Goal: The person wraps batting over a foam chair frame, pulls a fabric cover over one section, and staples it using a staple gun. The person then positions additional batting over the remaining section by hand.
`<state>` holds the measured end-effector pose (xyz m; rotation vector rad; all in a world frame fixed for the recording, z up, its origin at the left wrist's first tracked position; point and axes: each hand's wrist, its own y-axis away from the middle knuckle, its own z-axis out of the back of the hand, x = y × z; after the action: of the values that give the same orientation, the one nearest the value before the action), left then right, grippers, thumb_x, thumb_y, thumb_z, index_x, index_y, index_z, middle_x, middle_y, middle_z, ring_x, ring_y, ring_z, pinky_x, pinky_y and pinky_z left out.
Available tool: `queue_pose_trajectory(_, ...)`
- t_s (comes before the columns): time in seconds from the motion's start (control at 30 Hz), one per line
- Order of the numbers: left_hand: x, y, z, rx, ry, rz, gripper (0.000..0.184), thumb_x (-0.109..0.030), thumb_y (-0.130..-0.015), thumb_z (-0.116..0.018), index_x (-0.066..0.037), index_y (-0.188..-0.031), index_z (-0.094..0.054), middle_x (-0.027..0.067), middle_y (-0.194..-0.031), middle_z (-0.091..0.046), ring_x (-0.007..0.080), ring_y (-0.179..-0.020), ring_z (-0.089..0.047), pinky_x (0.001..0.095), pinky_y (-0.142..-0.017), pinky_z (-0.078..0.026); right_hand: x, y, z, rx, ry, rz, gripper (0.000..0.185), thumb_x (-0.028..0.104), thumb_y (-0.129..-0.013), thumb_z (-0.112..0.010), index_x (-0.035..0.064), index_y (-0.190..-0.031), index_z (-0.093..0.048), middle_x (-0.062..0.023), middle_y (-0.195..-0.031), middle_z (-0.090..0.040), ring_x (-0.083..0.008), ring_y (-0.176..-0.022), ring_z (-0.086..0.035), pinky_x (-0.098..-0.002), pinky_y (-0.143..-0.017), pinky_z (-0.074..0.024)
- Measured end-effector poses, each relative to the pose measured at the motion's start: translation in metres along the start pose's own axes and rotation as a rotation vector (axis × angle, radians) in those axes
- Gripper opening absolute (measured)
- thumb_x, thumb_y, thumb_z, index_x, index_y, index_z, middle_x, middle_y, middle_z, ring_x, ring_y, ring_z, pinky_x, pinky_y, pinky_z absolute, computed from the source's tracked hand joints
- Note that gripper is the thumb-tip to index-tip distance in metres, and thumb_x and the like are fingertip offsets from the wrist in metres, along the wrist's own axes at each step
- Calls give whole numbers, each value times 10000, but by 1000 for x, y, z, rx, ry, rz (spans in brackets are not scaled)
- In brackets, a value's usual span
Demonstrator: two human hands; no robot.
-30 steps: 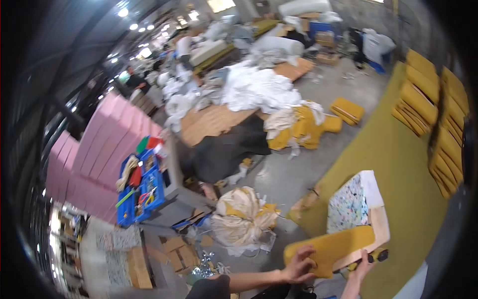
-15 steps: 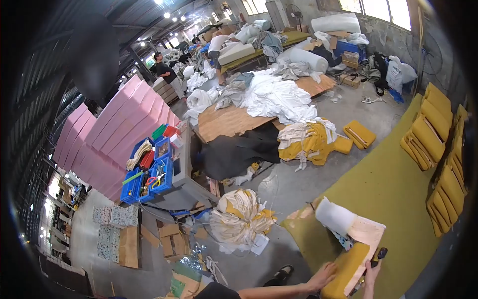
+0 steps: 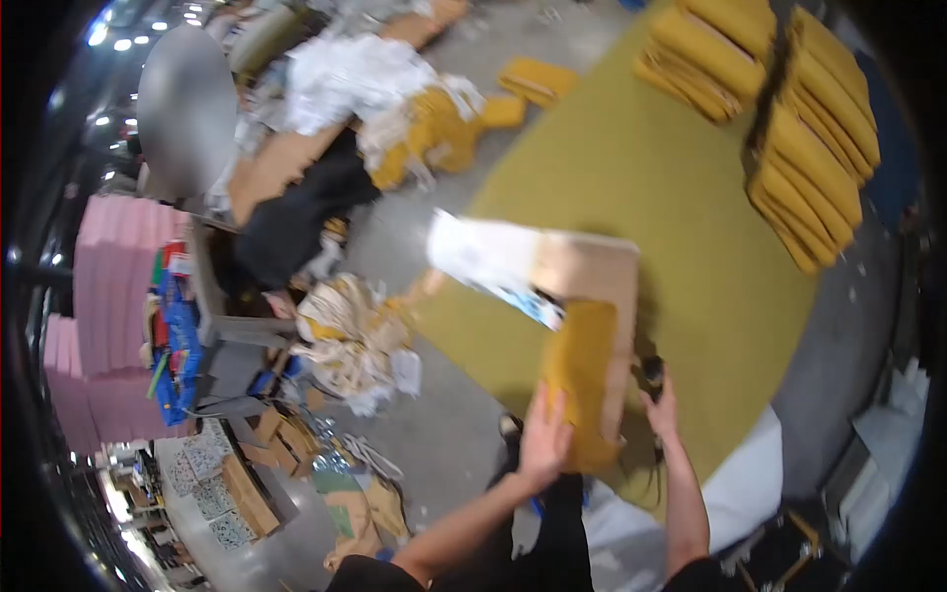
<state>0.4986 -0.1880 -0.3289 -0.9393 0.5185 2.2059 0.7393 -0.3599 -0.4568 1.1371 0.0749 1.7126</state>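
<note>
An L-shaped foam piece (image 3: 587, 264) lies on the olive-covered work surface, with a white section (image 3: 483, 252) at its far left end. Yellow fabric (image 3: 582, 365) covers the arm nearest me. My left hand (image 3: 546, 439) is closed on the left edge of this yellow part, fingers pointing away from me. Just right of the foam, my right hand (image 3: 663, 403) is wrapped around a dark handheld tool (image 3: 652, 371) with a rounded black end. Motion blur and my fingers hide its exact kind.
Folded yellow cushion covers (image 3: 804, 168) are stacked along the right of the olive surface (image 3: 710, 326). A bundle of cream and yellow fabric (image 3: 345, 335) lies on the floor at left. Beyond it are blue bins (image 3: 178, 345) and stacked pink foam (image 3: 128, 286).
The camera view has tilted down and swung right, so the foam piece and both hands sit nearer the middle. My right hand with the tool has moved slightly away from the foam's right edge.
</note>
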Motion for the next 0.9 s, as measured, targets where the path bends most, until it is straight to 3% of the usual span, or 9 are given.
queue_pose_trajectory(0.1, 8, -5, 13, 25, 152, 14, 629, -162, -1049, -525, -25, -1631, -331, 302, -1710, -148, 474, -1565, -235, 469, -1260, -271, -78, 5, -24, 30, 389, -1, 1100, 48, -860, -715, 215, -1705, -31, -339, -1121, -683, -501, -927, -695, -514, -825, -563)
queue_pose_trajectory(0.23, 14, -7, 30, 87, 356, 67, 629, -249, -1105, -440, 37, -1635, -262, 273, -1727, -148, 410, -1594, -205, 438, -1280, -210, -101, 26, -43, 13, 627, -24, 1068, -15, -847, -660, 164, -1703, -47, -294, -1072, -606, -483, -953, -650, -523, -892, -540)
queue_pose_trajectory(0.3, 24, -14, 32, 86, 479, 71, 644, -282, -1119, -409, 58, -1636, -234, 263, -1731, -149, 385, -1603, -193, 430, -1287, -189, -105, 29, -48, 67, 577, -80, 972, -24, -854, -656, 95, -1678, -155, -291, -1138, -581, -470, -1028, -623, -498, -932, -525)
queue_pose_trajectory(0.37, 36, -29, 27, 95, 549, 92, 686, -339, -1128, -374, 70, -1645, -180, 240, -1738, -158, 341, -1613, -173, 417, -1296, -147, -132, 25, -60, -187, 636, 233, 811, -13, -864, -665, 53, -1600, -331, -293, -1202, -557, -464, -1095, -607, -491, -936, -514)
queue_pose_trajectory(0.5, 48, -50, 19, 107, 719, 185, 705, -372, -1131, -361, 59, -1652, -164, 227, -1744, -150, 330, -1617, -156, 408, -1297, -133, 44, 77, -10, -105, -393, 30, 381, -44, -906, -655, 14, -1282, -639, -182, -1187, -643, -315, -1009, -637, -405, -880, -541)
queue_pose_trajectory(0.57, 48, -56, 15, 127, 781, 174, 706, -367, -1130, -359, 53, -1657, -146, 223, -1747, -136, 326, -1620, -140, 406, -1297, -127, 129, 124, -1, -184, -198, 309, 336, -6, -899, -696, -4, -1234, -668, -162, -1056, -666, -260, -905, -644, -386, -836, -540)
queue_pose_trajectory(0.77, 46, -56, 8, 126, 811, 103, 716, -322, -1118, -389, 34, -1668, -101, 227, -1751, -105, 343, -1623, -113, 418, -1298, -122, 210, 158, -35, -232, 290, 334, 363, 52, -919, -743, 0, -1265, -648, -119, -1034, -687, -208, -751, -643, -380, -766, -514)
queue_pose_trajectory(0.83, 48, -55, 8, 123, 705, 77, 718, -304, -1111, -406, 30, -1669, -100, 235, -1749, -104, 358, -1621, -117, 425, -1298, -123, 209, 152, -44, -244, 91, 57, 302, 78, -847, -794, 24, -1132, -715, -81, -852, -686, -262, -769, -668, -380, -844, -451)
queue_pose_trajectory(0.9, 48, -54, 8, 128, 597, 57, 721, -286, -1105, -422, 26, -1669, -98, 242, -1747, -103, 372, -1619, -122, 432, -1299, -125, 203, 137, -44, -200, 138, 114, 199, 70, -838, -796, 34, -1014, -711, -63, -766, -649, -260, -735, -661, -383, -790, -442)
